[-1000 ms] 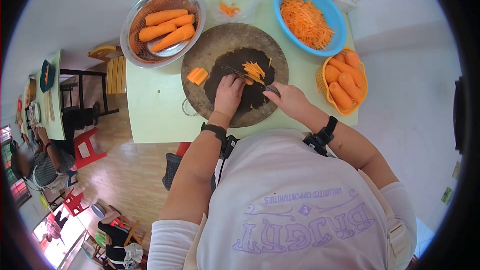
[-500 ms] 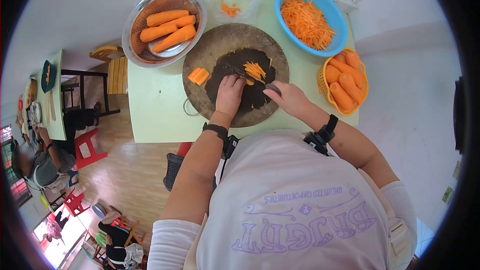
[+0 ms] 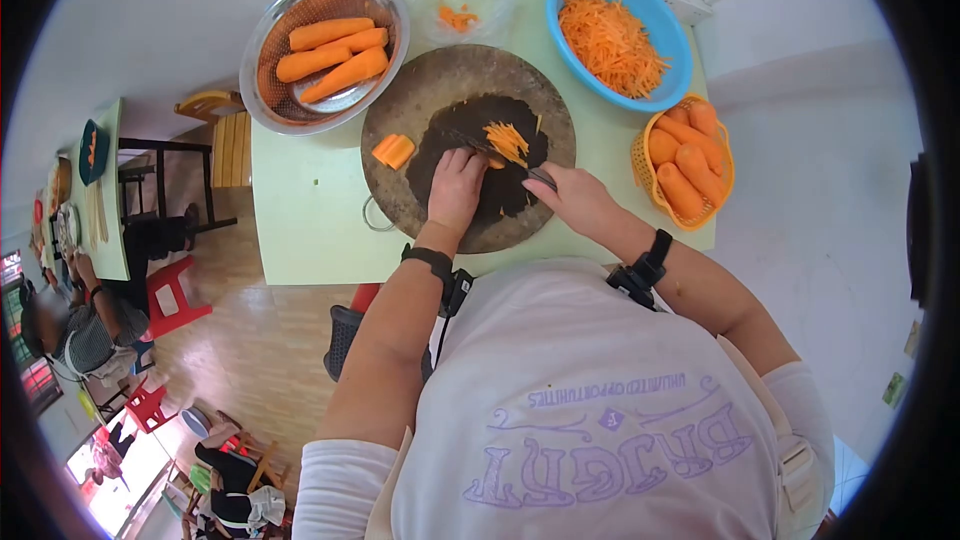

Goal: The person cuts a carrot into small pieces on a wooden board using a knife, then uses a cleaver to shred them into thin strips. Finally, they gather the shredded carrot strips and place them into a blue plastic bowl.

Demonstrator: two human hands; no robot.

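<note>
On pale green table (image 3: 300, 230), round chopping board (image 3: 410, 100) centre. Metal colander (image 3: 262, 40) of whole carrots at 10 o'clock, blue bowl (image 3: 672, 40) of shreds at 2. Left hand (image 3: 455, 190) fingers curled, pinning carrot piece (image 3: 495, 162); right hand (image 3: 580, 200) clenched on knife (image 3: 505, 158). Versus a second ago: barely shifted, shred pile (image 3: 507, 140) same; slicing ongoing.

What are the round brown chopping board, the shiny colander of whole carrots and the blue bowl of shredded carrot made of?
Round brown chopping board: looks like matte wood, with a dark wet patch. Shiny colander: likely steel, reflective perforated wall. Blue bowl: probably plastic, uniform smooth colour.
</note>
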